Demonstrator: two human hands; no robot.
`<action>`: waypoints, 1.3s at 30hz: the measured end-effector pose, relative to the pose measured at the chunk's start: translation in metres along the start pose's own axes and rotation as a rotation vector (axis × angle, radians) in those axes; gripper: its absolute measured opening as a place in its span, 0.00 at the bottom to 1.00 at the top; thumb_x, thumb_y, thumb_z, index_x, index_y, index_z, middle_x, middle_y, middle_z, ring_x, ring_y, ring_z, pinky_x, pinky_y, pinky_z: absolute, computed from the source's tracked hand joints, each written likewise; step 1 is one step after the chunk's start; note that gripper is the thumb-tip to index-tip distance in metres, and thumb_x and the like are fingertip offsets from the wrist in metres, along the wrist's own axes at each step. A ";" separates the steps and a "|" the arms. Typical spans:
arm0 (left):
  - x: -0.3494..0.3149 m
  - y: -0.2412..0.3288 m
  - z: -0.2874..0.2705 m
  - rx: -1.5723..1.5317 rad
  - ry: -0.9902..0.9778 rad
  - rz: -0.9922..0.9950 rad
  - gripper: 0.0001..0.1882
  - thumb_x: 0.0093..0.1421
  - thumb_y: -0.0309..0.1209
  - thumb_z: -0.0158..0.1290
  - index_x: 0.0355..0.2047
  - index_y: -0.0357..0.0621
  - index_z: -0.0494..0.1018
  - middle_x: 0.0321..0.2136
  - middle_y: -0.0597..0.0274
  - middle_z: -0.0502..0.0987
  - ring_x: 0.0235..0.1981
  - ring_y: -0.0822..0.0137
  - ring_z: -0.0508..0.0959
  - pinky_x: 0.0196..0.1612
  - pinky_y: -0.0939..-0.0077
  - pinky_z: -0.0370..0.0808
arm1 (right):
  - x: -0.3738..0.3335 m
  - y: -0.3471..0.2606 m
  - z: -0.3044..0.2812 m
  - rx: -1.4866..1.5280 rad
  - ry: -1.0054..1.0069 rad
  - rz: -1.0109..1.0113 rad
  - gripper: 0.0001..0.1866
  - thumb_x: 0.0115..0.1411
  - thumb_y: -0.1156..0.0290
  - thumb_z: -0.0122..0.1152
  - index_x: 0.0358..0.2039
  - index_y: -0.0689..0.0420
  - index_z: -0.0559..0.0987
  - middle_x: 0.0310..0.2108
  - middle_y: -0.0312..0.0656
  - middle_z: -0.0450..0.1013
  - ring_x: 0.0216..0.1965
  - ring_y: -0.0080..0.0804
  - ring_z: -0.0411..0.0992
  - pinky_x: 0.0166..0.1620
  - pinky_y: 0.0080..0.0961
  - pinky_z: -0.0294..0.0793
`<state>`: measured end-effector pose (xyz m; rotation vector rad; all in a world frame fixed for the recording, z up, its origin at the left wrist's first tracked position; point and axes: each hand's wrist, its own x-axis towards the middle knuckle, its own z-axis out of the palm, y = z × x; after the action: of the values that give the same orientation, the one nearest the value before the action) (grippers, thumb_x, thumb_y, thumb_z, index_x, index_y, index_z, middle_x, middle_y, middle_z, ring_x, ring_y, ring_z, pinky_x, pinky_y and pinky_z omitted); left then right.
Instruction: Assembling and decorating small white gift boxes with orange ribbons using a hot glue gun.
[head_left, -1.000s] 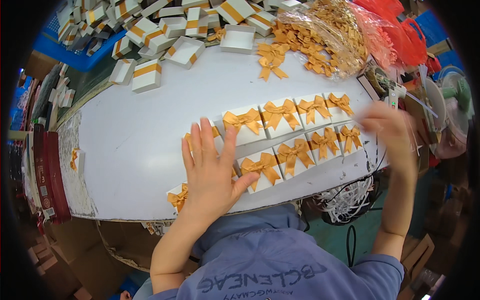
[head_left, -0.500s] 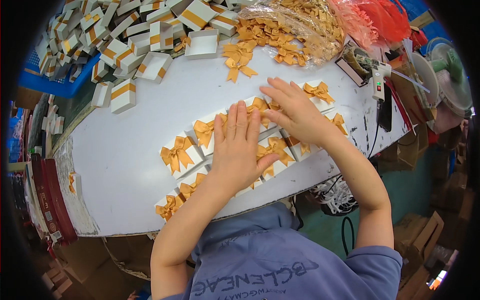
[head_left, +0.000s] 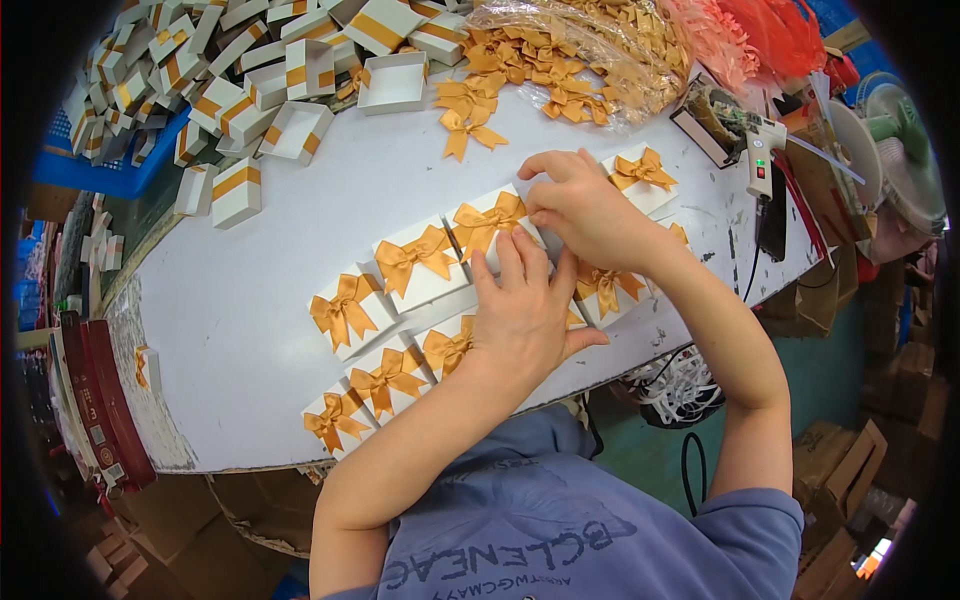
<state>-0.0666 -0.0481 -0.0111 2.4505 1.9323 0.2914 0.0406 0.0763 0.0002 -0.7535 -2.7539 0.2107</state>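
Note:
Small white gift boxes with gold ribbon bows stand in two slanting rows on the table. My left hand (head_left: 522, 305) lies over the middle of the rows, fingers stretched out and thumb apart, its fingertips by a bow-topped gift box (head_left: 492, 222) in the far row. My right hand (head_left: 590, 205) is just right of that box, with fingers bent inward; what they hold, if anything, is hidden beneath the hand. Another gift box (head_left: 640, 178) sits beyond its knuckles. At the left end stand a far-row gift box (head_left: 350, 312) and a near-row gift box (head_left: 337, 420).
White box parts with gold bands heap up (head_left: 240, 110) at the far left, partly in a blue basket (head_left: 120, 178). Loose gold bows (head_left: 470, 110) and a clear bag of bows (head_left: 630, 60) lie at the back. A glue gun (head_left: 762, 160) and its cord are at right.
My left hand has slid right and nearer to me, uncovering bows at the left. My right hand's fingers have curled from spread to bent. Some boxes at the left have shifted slightly.

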 end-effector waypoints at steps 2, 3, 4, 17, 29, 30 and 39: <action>-0.002 -0.002 0.003 0.001 0.053 -0.021 0.47 0.34 0.64 0.56 0.51 0.47 0.67 0.45 0.37 0.63 0.49 0.44 0.61 0.50 0.46 0.59 | 0.009 -0.014 -0.038 0.867 -0.002 0.108 0.05 0.53 0.75 0.55 0.31 0.60 0.76 0.40 0.44 0.69 0.45 0.35 0.68 0.49 0.32 0.65; -0.003 -0.003 0.003 0.006 0.053 -0.032 0.47 0.34 0.64 0.56 0.51 0.47 0.67 0.45 0.37 0.63 0.49 0.44 0.61 0.50 0.46 0.59 | 0.013 -0.019 -0.046 0.872 -0.007 0.097 0.05 0.53 0.75 0.55 0.31 0.60 0.76 0.40 0.44 0.69 0.45 0.35 0.68 0.49 0.32 0.65; -0.003 -0.003 0.004 0.010 0.037 -0.022 0.47 0.37 0.66 0.51 0.52 0.48 0.66 0.47 0.37 0.63 0.50 0.44 0.61 0.49 0.44 0.59 | 0.015 -0.023 -0.053 0.885 -0.012 0.103 0.06 0.53 0.75 0.55 0.31 0.60 0.76 0.38 0.43 0.70 0.43 0.33 0.68 0.47 0.30 0.65; -0.028 -0.016 -0.008 -0.228 -0.099 -0.030 0.43 0.40 0.58 0.57 0.54 0.49 0.61 0.55 0.59 0.57 0.58 0.52 0.52 0.47 0.23 0.48 | 0.041 -0.057 0.020 0.255 -0.141 0.098 0.09 0.53 0.69 0.56 0.33 0.58 0.78 0.26 0.39 0.72 0.24 0.24 0.69 0.28 0.24 0.69; -0.030 -0.019 -0.011 -0.178 -0.011 0.020 0.46 0.42 0.63 0.51 0.56 0.48 0.61 0.59 0.52 0.55 0.60 0.52 0.53 0.49 0.25 0.46 | -0.014 0.024 -0.172 1.996 0.399 -0.286 0.08 0.55 0.75 0.55 0.20 0.52 0.68 0.16 0.29 0.56 0.16 0.16 0.56 0.22 0.11 0.56; -0.031 -0.020 -0.015 -0.178 -0.009 0.040 0.46 0.42 0.63 0.52 0.56 0.46 0.60 0.59 0.50 0.55 0.61 0.51 0.52 0.50 0.27 0.46 | -0.023 0.035 -0.158 1.671 0.491 -0.056 0.08 0.56 0.74 0.54 0.21 0.53 0.68 0.17 0.29 0.57 0.17 0.15 0.56 0.22 0.12 0.57; -0.020 -0.050 -0.045 -0.047 0.096 -0.093 0.46 0.49 0.59 0.49 0.60 0.41 0.51 0.61 0.44 0.48 0.61 0.42 0.48 0.57 0.36 0.40 | -0.055 0.049 -0.040 -0.138 0.283 0.145 0.27 0.55 0.59 0.55 0.54 0.56 0.66 0.57 0.50 0.59 0.59 0.46 0.55 0.58 0.37 0.55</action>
<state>-0.1260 -0.0598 0.0247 2.3508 2.0441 0.4546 0.1218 0.0923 0.0156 -0.9414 -2.4665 -0.0546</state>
